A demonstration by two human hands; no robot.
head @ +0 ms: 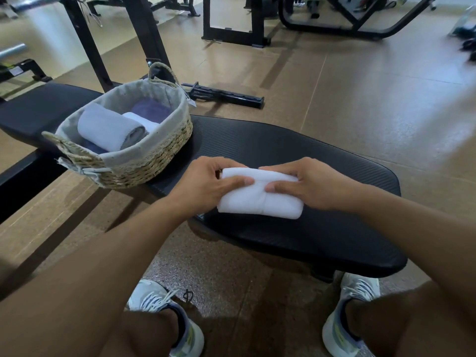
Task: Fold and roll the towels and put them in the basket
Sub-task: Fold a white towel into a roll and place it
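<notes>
Both hands were on it! The left hand and right hand gripped the white towel, fingers curled over its far edge, thumbs pressed on top, nearly meeting at the middle. The towel lay rolled on the black bench pad, directly beneath the grip. Up and left of the hands sat the woven basket on the same pad, a grey rolled towel inside beside a white one and purple cloth.
</notes>
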